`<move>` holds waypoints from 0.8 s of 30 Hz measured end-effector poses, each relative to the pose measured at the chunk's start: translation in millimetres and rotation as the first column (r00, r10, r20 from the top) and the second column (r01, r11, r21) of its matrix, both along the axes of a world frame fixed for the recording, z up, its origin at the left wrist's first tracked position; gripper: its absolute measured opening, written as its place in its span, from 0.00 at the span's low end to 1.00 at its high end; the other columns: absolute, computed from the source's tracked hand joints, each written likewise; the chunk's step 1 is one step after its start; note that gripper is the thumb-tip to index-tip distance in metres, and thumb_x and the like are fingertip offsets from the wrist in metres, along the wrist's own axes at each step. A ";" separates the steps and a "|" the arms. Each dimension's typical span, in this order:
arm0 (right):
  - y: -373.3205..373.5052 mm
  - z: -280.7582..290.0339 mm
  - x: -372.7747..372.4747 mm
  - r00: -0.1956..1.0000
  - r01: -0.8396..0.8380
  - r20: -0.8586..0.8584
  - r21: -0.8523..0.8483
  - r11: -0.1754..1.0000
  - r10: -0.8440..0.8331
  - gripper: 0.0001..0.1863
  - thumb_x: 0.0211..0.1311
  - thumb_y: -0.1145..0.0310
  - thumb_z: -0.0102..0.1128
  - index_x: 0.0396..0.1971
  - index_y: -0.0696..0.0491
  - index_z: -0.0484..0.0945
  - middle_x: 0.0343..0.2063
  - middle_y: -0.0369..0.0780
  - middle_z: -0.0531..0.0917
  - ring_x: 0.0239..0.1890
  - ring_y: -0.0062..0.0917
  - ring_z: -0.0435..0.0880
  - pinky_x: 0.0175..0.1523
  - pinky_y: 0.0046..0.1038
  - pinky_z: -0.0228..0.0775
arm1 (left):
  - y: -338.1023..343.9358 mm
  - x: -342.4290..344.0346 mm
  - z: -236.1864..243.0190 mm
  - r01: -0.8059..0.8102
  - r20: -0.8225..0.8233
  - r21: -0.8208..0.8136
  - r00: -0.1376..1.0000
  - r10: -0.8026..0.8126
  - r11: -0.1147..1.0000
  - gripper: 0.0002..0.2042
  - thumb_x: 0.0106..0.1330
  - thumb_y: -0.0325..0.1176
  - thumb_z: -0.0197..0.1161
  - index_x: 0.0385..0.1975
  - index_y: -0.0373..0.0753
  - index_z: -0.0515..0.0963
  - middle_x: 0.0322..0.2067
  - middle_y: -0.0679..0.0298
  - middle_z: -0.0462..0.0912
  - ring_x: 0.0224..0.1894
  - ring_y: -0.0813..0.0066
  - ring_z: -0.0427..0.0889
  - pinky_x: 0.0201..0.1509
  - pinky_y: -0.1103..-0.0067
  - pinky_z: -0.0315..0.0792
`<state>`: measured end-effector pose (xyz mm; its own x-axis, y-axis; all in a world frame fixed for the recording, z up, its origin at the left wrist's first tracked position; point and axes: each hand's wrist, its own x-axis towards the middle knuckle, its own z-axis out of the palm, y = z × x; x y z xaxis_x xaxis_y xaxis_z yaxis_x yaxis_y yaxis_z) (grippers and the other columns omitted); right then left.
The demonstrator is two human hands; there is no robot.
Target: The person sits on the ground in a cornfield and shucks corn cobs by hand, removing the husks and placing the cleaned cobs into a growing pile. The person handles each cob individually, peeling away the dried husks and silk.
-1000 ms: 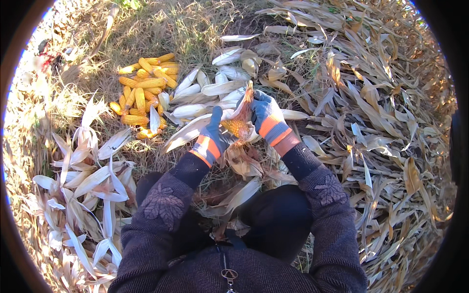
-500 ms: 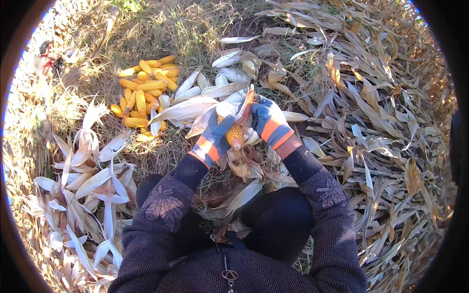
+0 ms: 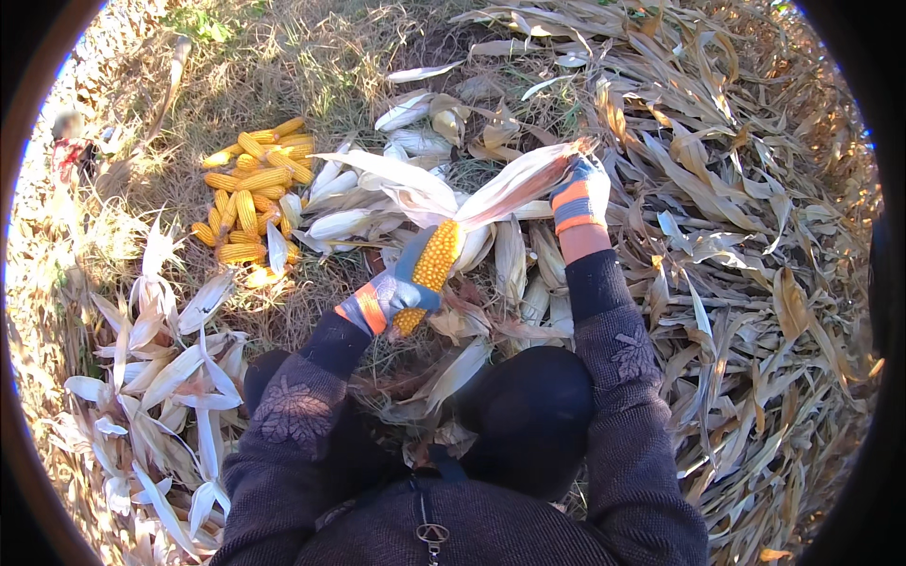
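Note:
My left hand [image 3: 392, 295], in a grey-blue glove with an orange cuff, is closed around an ear of corn [image 3: 438, 253] whose yellow kernels are bare and which is tilted up to the right. Pale husk leaves [image 3: 510, 186] fan out from its upper end. Farther right, my right hand [image 3: 581, 196], gloved alike, grips the reddish, dry tips of these leaves, stretched away from the kernels. Behind the held ear lie several ears in white husks [image 3: 338, 224].
A pile of bare yellow cobs [image 3: 272, 179] lies at upper left, loose pale husks [image 3: 170, 377] at lower left, and dry stalks and leaves [image 3: 727, 283] cover the right side. Dry grass [image 3: 311, 75] lies beyond. A red and dark shape [image 3: 71, 156] at the far left is blurred.
My right hand has moved up and right with the husk tips, and my left hand down and left with the ear, baring a long stretch of kernels. The view has shifted slightly.

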<state>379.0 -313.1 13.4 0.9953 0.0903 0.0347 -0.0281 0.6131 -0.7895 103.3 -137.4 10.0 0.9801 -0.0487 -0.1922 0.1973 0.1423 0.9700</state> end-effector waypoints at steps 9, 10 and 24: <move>-1.6 -30.0 4.7 0.986 0.161 0.041 -0.493 0.855 -0.162 0.08 0.58 0.66 0.55 0.35 0.53 0.74 0.28 0.35 0.79 0.29 0.27 0.75 0.36 0.26 0.68 | -13.8 -10.0 11.9 0.065 -0.081 -0.341 0.992 -0.098 0.938 0.41 0.50 0.30 0.61 0.68 0.43 0.52 0.47 0.62 0.73 0.39 0.76 0.76 0.36 0.79 0.74; -9.6 -28.2 9.5 0.957 0.289 0.197 -0.695 0.659 -0.213 0.08 0.58 0.67 0.54 0.35 0.55 0.73 0.29 0.38 0.80 0.29 0.29 0.75 0.37 0.27 0.68 | -18.6 -5.1 5.9 0.045 -0.038 -0.330 0.997 -0.061 0.943 0.38 0.54 0.33 0.63 0.67 0.44 0.53 0.42 0.61 0.75 0.30 0.77 0.77 0.30 0.80 0.75; 37.9 66.9 -108.6 0.112 0.672 0.854 -0.442 0.595 0.508 0.24 0.48 0.76 0.57 0.49 0.55 0.72 0.49 0.44 0.74 0.52 0.41 0.73 0.56 0.38 0.67 | 10.3 0.5 -2.8 -0.313 -0.289 -0.704 0.946 0.145 0.637 0.23 0.62 0.33 0.60 0.55 0.31 0.66 0.40 0.53 0.81 0.27 0.72 0.82 0.28 0.80 0.79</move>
<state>270.4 -275.2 80.3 0.1468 0.5806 0.8008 0.9868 -0.1415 -0.0783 103.7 -127.2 7.2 0.9268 -0.0348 -0.3740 0.2223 0.8534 0.4715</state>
